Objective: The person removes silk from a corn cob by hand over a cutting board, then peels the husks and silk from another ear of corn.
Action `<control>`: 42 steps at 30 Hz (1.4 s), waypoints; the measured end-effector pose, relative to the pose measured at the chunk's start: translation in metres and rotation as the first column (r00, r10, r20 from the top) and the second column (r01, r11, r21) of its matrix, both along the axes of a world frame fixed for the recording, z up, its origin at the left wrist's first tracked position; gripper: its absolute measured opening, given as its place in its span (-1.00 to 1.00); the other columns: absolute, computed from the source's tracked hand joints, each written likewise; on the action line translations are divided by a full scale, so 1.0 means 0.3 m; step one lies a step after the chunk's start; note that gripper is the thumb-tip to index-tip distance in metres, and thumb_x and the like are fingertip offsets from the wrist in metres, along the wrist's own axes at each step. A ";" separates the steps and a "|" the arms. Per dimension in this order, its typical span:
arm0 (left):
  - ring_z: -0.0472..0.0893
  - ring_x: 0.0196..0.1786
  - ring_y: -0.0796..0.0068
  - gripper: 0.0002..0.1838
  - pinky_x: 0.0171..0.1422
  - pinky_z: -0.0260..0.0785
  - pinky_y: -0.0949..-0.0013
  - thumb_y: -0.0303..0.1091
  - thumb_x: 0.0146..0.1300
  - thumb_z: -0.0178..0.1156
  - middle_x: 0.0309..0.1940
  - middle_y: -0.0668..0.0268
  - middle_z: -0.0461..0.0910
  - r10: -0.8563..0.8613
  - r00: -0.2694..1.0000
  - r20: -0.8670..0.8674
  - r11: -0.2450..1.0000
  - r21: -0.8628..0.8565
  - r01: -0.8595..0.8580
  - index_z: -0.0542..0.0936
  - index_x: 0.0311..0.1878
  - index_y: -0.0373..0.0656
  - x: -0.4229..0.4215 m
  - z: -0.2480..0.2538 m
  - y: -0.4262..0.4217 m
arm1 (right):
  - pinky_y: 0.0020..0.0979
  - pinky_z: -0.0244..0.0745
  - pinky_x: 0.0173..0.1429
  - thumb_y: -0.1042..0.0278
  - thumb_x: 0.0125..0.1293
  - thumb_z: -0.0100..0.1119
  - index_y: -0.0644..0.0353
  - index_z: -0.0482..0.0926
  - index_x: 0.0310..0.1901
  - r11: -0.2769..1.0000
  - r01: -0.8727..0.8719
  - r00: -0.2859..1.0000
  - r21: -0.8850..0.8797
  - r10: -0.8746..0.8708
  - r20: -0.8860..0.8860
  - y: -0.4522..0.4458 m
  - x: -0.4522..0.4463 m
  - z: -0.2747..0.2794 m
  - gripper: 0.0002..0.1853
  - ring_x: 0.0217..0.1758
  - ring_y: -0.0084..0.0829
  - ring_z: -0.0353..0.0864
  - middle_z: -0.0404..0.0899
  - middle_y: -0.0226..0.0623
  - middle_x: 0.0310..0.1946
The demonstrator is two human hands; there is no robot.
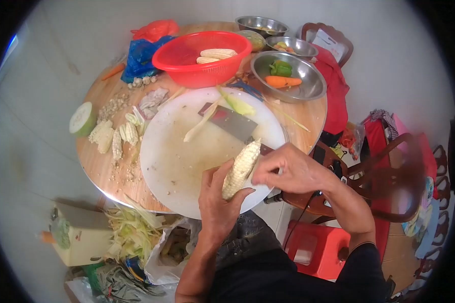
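My left hand (pixel 216 206) is wrapped round the lower part of a pale, husked corn cob (pixel 242 166), tilted with its tip up, over the near side of the board. Close to the cob's right side is my right hand (pixel 294 170), its fingers curled into a pinch; whatever may be between them is too small to make out. Below the hands lies a round white cutting board (pixel 174 134). A cleaver (pixel 232 122) rests on it, its handle partly hidden behind the cob. Strips of green corn husk (pixel 236 104) lie by the blade.
A red plastic basket (pixel 202 74) with corn cobs stands behind the board. Steel bowls, one holding a carrot (pixel 283 82) and green pepper (pixel 280 68), are at back right. Corn pieces (pixel 102 135) and a cut gourd (pixel 82 119) lie left. Husks (pixel 134 230) fill the lower left.
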State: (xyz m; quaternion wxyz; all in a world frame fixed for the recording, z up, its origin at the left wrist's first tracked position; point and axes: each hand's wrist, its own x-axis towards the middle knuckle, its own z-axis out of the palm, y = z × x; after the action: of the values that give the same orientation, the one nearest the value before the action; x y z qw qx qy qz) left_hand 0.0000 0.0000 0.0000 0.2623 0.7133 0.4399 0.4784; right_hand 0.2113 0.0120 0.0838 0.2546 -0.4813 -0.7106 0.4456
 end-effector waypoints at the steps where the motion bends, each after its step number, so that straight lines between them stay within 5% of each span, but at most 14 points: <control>1: 0.62 0.13 0.00 -0.21 0.16 0.52 0.09 -0.45 -0.02 0.61 0.11 0.08 0.55 0.000 1.000 0.001 1.000 0.005 0.000 0.52 0.35 -0.10 0.003 -0.006 0.001 | -0.33 0.52 -0.25 0.27 0.40 0.31 0.31 0.73 -0.24 0.997 -0.064 0.998 0.036 0.064 -0.007 -0.020 -0.009 0.012 -0.77 -0.43 -0.39 0.61 0.69 -0.21 -0.46; 3: 0.62 0.13 0.00 -0.20 0.15 0.52 0.11 -0.43 -0.03 0.62 0.10 0.08 0.55 -0.004 0.998 0.057 1.000 -0.020 0.005 0.52 0.35 -0.11 0.061 -0.021 -0.026 | -0.35 0.49 -0.28 0.22 0.41 0.31 0.37 0.69 -0.28 0.992 -0.125 0.991 0.034 0.124 0.040 -0.042 0.019 0.022 -0.70 -0.44 -0.53 0.56 0.61 -0.14 -0.53; 5: 0.61 0.10 0.00 -0.20 0.13 0.52 0.10 -0.42 -0.04 0.62 0.08 0.07 0.54 0.046 0.999 0.011 0.999 -0.007 -0.046 0.52 0.34 -0.10 0.045 -0.006 -0.013 | -0.32 0.46 -0.31 0.19 0.43 0.29 0.38 0.67 -0.32 0.986 0.133 0.988 0.097 -0.140 0.067 -0.022 0.000 -0.022 -0.66 -0.47 -0.56 0.50 0.55 -0.13 -0.56; 8: 0.61 0.08 -0.02 -0.20 0.10 0.52 0.10 -0.43 -0.04 0.61 0.07 0.06 0.54 0.071 0.997 -0.016 0.996 0.052 -0.070 0.52 0.34 -0.11 0.048 -0.003 -0.026 | -0.27 0.44 -0.34 0.21 0.43 0.27 0.37 0.65 -0.34 0.977 0.210 0.953 0.046 -0.215 0.214 -0.023 -0.020 -0.001 -0.67 -0.52 -0.47 0.43 0.55 -0.11 -0.57; 11: 0.60 0.07 -0.02 -0.20 0.09 0.52 0.11 -0.44 -0.04 0.59 0.07 0.06 0.54 0.140 0.987 -0.077 0.987 0.090 -0.133 0.51 0.35 -0.12 0.051 -0.012 -0.033 | -0.26 0.39 -0.38 0.24 0.43 0.26 0.37 0.61 -0.40 0.952 0.283 0.957 0.113 -0.288 0.028 -0.028 -0.051 -0.036 -0.66 -0.56 -0.41 0.33 0.50 -0.09 -0.61; 15: 0.60 0.08 -0.05 -0.22 0.10 0.52 0.10 -0.47 -0.05 0.58 0.07 0.05 0.54 0.157 0.982 -0.106 0.982 0.123 -0.143 0.51 0.33 -0.14 0.038 -0.001 -0.028 | -0.27 0.36 -0.40 0.25 0.42 0.27 0.37 0.57 -0.43 0.960 0.248 0.969 0.130 -0.246 -0.031 -0.042 -0.060 -0.050 -0.66 -0.59 -0.32 0.30 0.42 -0.04 -0.64; 18: 0.60 0.09 -0.05 -0.23 0.12 0.52 0.07 -0.48 -0.06 0.59 0.08 0.04 0.54 0.146 0.987 -0.067 0.984 0.110 -0.138 0.51 0.30 -0.15 0.035 -0.007 -0.017 | -0.26 0.38 -0.40 0.29 0.39 0.28 0.34 0.58 -0.38 0.937 -0.147 0.985 0.316 0.112 0.128 -0.067 -0.043 -0.062 -0.73 -0.58 -0.27 0.31 0.39 0.00 -0.59; 22: 0.61 0.09 -0.06 -0.24 0.13 0.52 0.06 -0.48 -0.06 0.60 0.07 0.04 0.54 0.136 0.990 -0.022 0.990 0.027 -0.135 0.51 0.28 -0.16 0.024 -0.008 -0.015 | -0.23 0.41 -0.38 0.24 0.40 0.30 0.34 0.61 -0.40 0.969 0.210 0.977 0.131 -0.212 0.004 -0.052 -0.044 -0.077 -0.68 -0.58 -0.17 0.35 0.44 0.04 -0.58; 30: 0.64 0.08 0.03 -0.26 0.11 0.53 0.12 -0.47 0.00 0.59 0.06 0.06 0.56 0.152 0.984 -0.092 0.986 0.090 -0.143 0.50 0.30 -0.19 0.025 -0.015 -0.010 | -0.17 0.45 -0.34 0.18 0.41 0.28 0.30 0.65 -0.39 0.947 0.195 0.966 0.254 -0.231 0.118 -0.033 -0.078 -0.077 -0.67 -0.54 0.02 0.39 0.54 0.02 -0.58; 32: 0.68 0.06 0.20 -0.37 0.10 0.56 0.18 -0.44 0.20 0.50 0.07 0.08 0.62 -0.030 0.951 0.307 0.975 -0.201 0.096 0.47 0.33 -0.26 0.004 -0.067 0.015 | -0.14 0.48 -0.32 0.17 0.41 0.27 0.28 0.66 -0.39 0.955 0.096 0.983 0.280 -0.135 0.125 -0.028 -0.066 -0.086 -0.67 -0.52 0.07 0.45 0.58 0.01 -0.56; 33: 0.68 0.06 0.20 -0.37 0.10 0.56 0.18 -0.44 0.20 0.50 0.07 0.08 0.62 -0.028 0.951 0.307 0.975 -0.201 0.093 0.47 0.33 -0.26 -0.011 -0.061 0.021 | -0.11 0.51 -0.26 0.17 0.41 0.26 0.27 0.66 -0.38 0.938 0.138 0.973 0.317 -0.188 0.133 -0.017 -0.053 -0.107 -0.68 -0.45 0.09 0.54 0.62 0.02 -0.51; 35: 0.69 0.05 0.31 -0.47 0.10 0.58 0.26 -0.39 0.41 0.34 0.08 0.07 0.65 0.061 0.693 0.718 0.806 -0.446 0.390 0.44 0.36 -0.33 -0.049 -0.045 0.036 | -0.07 0.54 -0.20 0.17 0.41 0.25 0.26 0.67 -0.38 0.918 0.179 0.961 0.353 -0.241 0.139 0.004 -0.029 -0.112 -0.69 -0.38 0.11 0.62 0.65 0.04 -0.46; 38: 0.69 0.04 0.27 -0.52 0.12 0.58 0.25 -0.24 0.57 0.11 0.11 0.04 0.64 0.077 0.596 0.800 0.762 -0.433 0.482 0.40 0.39 -0.35 -0.080 -0.043 0.048 | -0.10 0.59 -0.02 0.17 0.41 0.26 0.22 0.72 -0.07 0.908 0.300 0.837 0.294 -0.398 0.376 0.050 0.005 -0.091 -0.72 -0.16 0.02 0.72 0.73 0.00 -0.22; 42: 0.65 -0.05 0.24 -0.48 0.06 0.55 0.20 -0.12 0.55 -0.01 0.06 0.00 0.62 0.086 0.513 0.854 0.679 -0.427 0.598 0.44 0.33 -0.38 -0.093 -0.026 0.057 | -0.14 0.58 0.04 0.13 0.41 0.29 0.29 0.59 0.19 0.903 0.248 0.942 0.351 -0.309 0.131 0.073 -0.050 -0.130 -0.54 -0.11 -0.07 0.72 0.70 0.02 -0.05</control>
State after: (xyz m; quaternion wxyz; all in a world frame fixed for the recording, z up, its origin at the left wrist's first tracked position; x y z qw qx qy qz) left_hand -0.0280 0.0172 -0.0077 0.7510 0.3147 0.2843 0.5061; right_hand 0.1962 0.0338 0.0449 0.3262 -0.5677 -0.7190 0.2331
